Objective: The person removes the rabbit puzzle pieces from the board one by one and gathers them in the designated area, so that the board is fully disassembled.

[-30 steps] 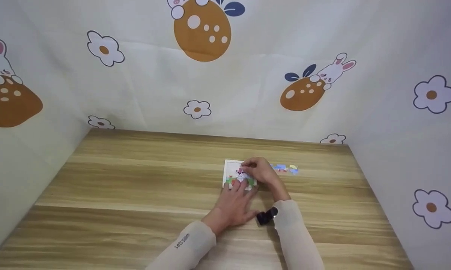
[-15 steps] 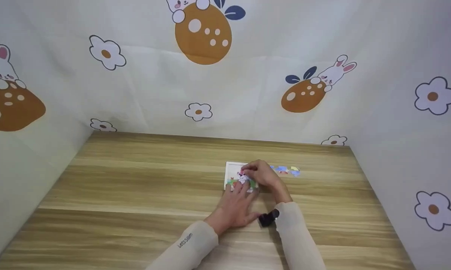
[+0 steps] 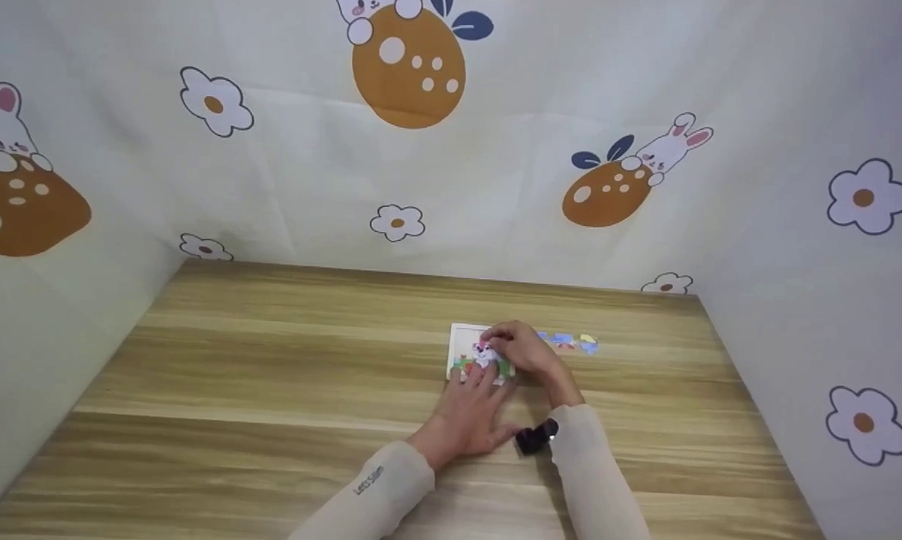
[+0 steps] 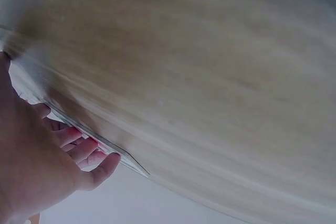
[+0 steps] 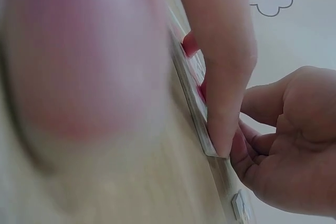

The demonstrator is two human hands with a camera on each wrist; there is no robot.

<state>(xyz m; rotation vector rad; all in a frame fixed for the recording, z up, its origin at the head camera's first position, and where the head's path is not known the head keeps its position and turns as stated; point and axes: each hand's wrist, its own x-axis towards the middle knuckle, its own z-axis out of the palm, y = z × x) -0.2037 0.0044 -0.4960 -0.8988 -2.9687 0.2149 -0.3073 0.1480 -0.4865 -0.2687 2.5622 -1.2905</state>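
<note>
A small jigsaw puzzle in a white frame (image 3: 462, 330) lies flat on the wooden table, showing a pink and white cartoon animal above green patches. Spread fingers of my left hand (image 3: 466, 421) rest on its near part; in the left wrist view the fingertips (image 4: 108, 163) lie along the frame's edge. At the animal's head, my right hand (image 3: 530, 351) pinches a pinkish puzzle piece (image 3: 485, 340) between thumb and index finger, mostly covered by them. The right wrist view shows the curled right hand (image 5: 310, 145) beyond a left finger at the frame's corner.
Several loose blue and yellow puzzle pieces (image 3: 587, 343) lie right of the frame, partly behind my right hand. A black wrist camera (image 3: 535, 437) sits by the right cuff, close to the left thumb. Printed cloth (image 3: 308, 150) walls the table's back and sides.
The view dips slightly and settles. Both hands stay at the puzzle; the right fingertips shift only slightly at the animal's head.
</note>
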